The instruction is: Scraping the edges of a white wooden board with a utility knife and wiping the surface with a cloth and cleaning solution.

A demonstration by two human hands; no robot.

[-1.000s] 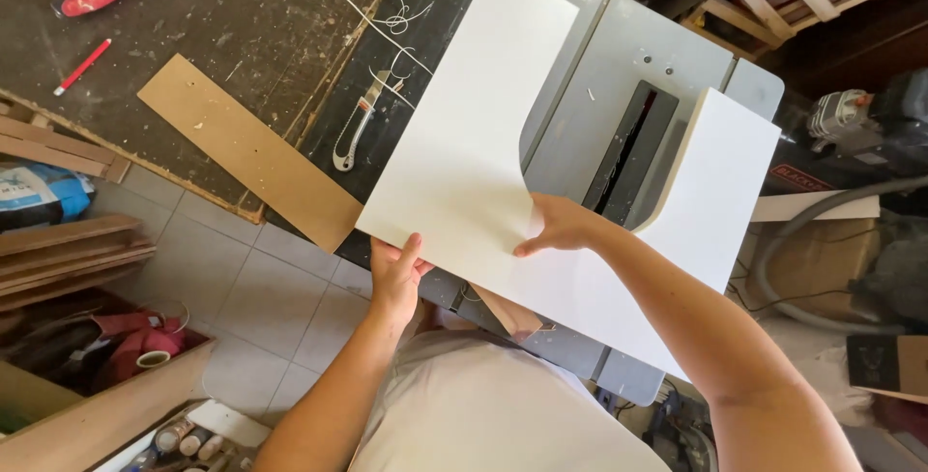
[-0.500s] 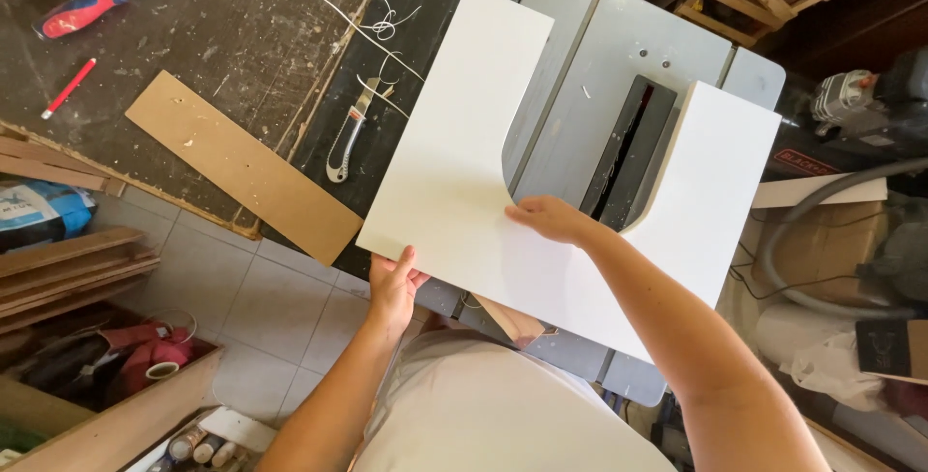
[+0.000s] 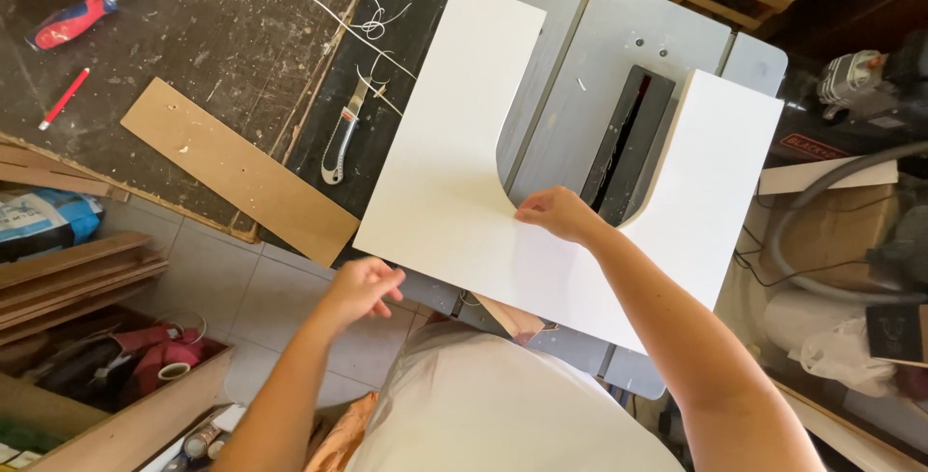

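The white U-shaped panel (image 3: 454, 192) lay flat at the centre of the frame, across the grey metal table saw (image 3: 619, 57), its curved cutout framing the dark blade slot (image 3: 633, 139). The right hand (image 3: 553, 213) pressed down on the inner curve of the cutout, fingers bent on the surface rather than closed round anything. The left hand (image 3: 362, 286) hovered just off the panel's near edge, open and holding nothing. With only one hand pinning it, the smooth, slick-looking panel could probably swivel or slide on the metal top, and the pressing fingers sat near the blade slot, which seemed the main hazard. At the left of the frame a scuffed dark workbench (image 3: 213, 37) carried a flat brown fibreboard strip (image 3: 237, 171), a utility knife (image 3: 340, 142), thin white curled offcuts (image 3: 372, 23) and, at upper left, a red-handled chisel (image 3: 92, 10).
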